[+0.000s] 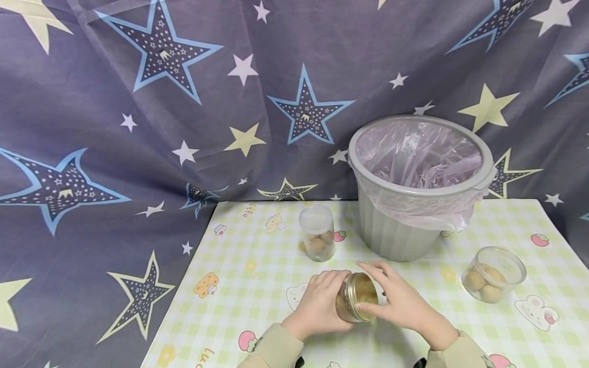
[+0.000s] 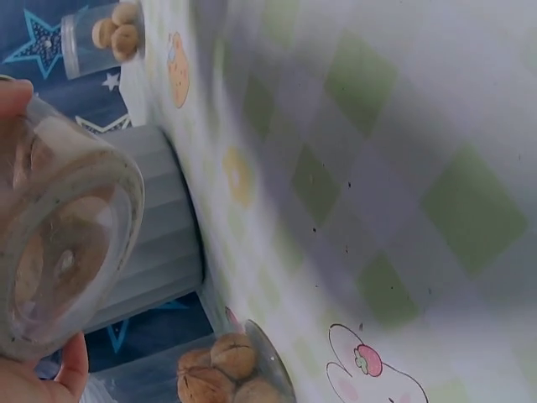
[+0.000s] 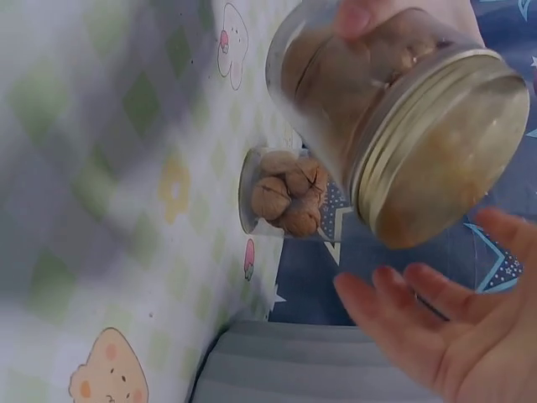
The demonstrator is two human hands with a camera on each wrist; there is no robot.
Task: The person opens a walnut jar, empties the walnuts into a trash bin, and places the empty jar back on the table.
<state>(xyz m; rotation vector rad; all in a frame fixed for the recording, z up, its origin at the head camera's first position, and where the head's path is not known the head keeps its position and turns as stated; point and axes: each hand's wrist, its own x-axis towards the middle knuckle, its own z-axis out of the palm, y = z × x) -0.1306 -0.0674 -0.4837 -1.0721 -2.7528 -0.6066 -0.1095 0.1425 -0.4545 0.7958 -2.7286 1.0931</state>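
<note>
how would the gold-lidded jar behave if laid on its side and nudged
The gold-lidded jar would likely roll, since it is cylindrical. It may feel slippery, as its clear sides look smooth. The brown pieces visible inside might shift or rattle, making its motion uneven.

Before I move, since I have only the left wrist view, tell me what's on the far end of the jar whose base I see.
Observer: A gold-colored metal lid closes that clear jar.
Operator: Say what faces the lid.
Observer: The right hand, fingers extended; I can't tell whether its thumb touches.
Operator: I only get the side of the gray ribbed bin. Describe its inside.
Observer: A translucent pinkish plastic bag lines it, folded over the rim.
</note>
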